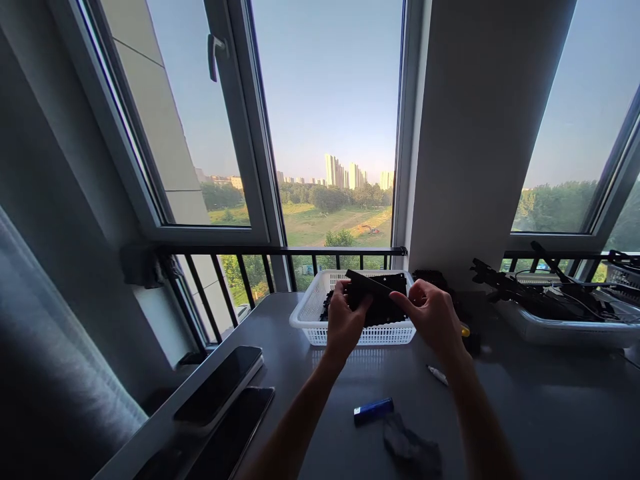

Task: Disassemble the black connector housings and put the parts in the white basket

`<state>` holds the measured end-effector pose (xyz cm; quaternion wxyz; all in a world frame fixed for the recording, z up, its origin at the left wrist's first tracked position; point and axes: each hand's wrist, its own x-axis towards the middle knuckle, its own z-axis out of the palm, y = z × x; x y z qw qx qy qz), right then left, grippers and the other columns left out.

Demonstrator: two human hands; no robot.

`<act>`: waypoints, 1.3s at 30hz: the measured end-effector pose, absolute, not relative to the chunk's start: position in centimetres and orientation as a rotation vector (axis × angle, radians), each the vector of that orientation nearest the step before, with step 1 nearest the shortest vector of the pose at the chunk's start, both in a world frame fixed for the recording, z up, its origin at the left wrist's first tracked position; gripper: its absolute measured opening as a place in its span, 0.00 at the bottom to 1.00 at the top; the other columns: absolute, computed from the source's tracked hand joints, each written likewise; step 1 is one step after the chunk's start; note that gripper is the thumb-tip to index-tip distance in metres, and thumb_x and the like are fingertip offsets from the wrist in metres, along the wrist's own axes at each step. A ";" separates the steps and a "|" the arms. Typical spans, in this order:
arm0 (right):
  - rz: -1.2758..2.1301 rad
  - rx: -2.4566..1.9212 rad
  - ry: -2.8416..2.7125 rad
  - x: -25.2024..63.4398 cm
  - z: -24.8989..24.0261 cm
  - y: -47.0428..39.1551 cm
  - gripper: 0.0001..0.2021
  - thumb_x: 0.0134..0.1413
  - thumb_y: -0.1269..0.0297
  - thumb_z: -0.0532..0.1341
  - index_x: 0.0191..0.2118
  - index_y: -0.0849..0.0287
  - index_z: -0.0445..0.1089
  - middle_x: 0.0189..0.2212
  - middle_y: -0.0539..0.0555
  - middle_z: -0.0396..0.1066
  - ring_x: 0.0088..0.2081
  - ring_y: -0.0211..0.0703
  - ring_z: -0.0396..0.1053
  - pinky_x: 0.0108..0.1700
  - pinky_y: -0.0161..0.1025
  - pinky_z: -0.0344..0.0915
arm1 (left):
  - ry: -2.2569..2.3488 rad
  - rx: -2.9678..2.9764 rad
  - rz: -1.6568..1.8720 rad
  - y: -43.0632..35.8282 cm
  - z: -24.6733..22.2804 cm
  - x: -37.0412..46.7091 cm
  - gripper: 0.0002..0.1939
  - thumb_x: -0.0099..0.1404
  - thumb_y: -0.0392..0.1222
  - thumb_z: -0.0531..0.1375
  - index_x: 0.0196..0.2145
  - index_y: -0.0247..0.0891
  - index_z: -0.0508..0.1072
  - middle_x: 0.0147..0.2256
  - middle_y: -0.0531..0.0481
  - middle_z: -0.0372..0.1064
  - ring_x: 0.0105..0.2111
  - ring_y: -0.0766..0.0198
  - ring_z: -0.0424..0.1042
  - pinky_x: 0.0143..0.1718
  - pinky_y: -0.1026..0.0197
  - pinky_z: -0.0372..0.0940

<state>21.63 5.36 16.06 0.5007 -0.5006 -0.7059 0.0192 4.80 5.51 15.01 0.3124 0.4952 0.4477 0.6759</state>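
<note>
Over a white plastic basket (pixel 305 313), my left hand (pixel 345 320) grips a dark, flat, strip-like part (pixel 373 281) from its left side, thumb in front. The thumb of my right hand (pixel 433 310) presses on the part's right end, its other fingers curled. The part is held tilted, its left end higher. Against the window light its exact kind does not show. Behind and below it, black pieces with toothed edges (pixel 400 287) lie in the basket, partly hidden by my hands.
On the grey table (pixel 310 440) lie a blue cylindrical object (pixel 373 411), a crumpled dark cloth-like thing (pixel 410 447) and a whitish pen-like object (pixel 437 375). Two phone-like slabs (pixel 225 383) (pixel 235 430) are at left. A tray (pixel 545 327) of black parts stands right.
</note>
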 end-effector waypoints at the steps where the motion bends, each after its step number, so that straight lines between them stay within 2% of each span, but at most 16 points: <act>1: 0.035 -1.219 -1.721 21.6 16.0 5.5 0.28 0.51 0.33 0.54 0.23 0.57 0.62 0.19 0.49 0.65 0.21 0.37 0.60 0.25 0.35 0.53 | 1.179 1.312 1.783 5.4 15.1 4.9 0.19 0.50 0.41 0.66 0.39 0.39 0.65 0.32 0.50 0.74 0.34 0.57 0.76 0.34 0.58 0.70; 9: 0.019 -1.289 -1.640 24.8 15.8 6.9 0.30 0.48 0.32 0.55 0.19 0.56 0.59 0.15 0.47 0.61 0.20 0.36 0.56 0.26 0.35 0.52 | 1.233 1.292 1.840 5.2 15.3 4.6 0.18 0.50 0.40 0.65 0.39 0.39 0.65 0.30 0.50 0.73 0.33 0.57 0.75 0.34 0.58 0.69; 17: 0.025 -1.257 -1.750 21.9 16.3 5.3 0.28 0.50 0.33 0.55 0.20 0.56 0.59 0.16 0.48 0.62 0.19 0.36 0.58 0.24 0.35 0.50 | 1.187 1.335 1.808 5.0 15.0 5.2 0.20 0.51 0.43 0.66 0.40 0.38 0.66 0.32 0.48 0.74 0.34 0.56 0.76 0.35 0.57 0.70; 24: -0.014 -1.308 -1.629 25.3 16.1 6.6 0.29 0.49 0.32 0.54 0.19 0.56 0.58 0.14 0.47 0.60 0.18 0.37 0.56 0.25 0.35 0.52 | 1.241 1.314 1.853 5.4 15.0 4.8 0.18 0.51 0.40 0.65 0.39 0.39 0.65 0.31 0.50 0.74 0.33 0.58 0.75 0.35 0.58 0.70; 32: 0.004 -1.287 -1.760 21.5 16.3 5.1 0.28 0.49 0.34 0.57 0.19 0.56 0.58 0.16 0.48 0.62 0.18 0.36 0.56 0.23 0.35 0.48 | 1.174 1.315 1.812 5.1 14.7 5.5 0.22 0.49 0.42 0.67 0.41 0.38 0.66 0.31 0.49 0.74 0.33 0.56 0.75 0.34 0.57 0.70; 39: 0.009 -1.332 -1.684 24.5 16.1 6.2 0.29 0.49 0.33 0.55 0.19 0.56 0.58 0.15 0.48 0.61 0.19 0.37 0.57 0.24 0.35 0.51 | 1.222 1.283 1.843 5.6 14.9 4.7 0.19 0.51 0.40 0.65 0.40 0.39 0.64 0.30 0.50 0.73 0.32 0.58 0.75 0.34 0.58 0.70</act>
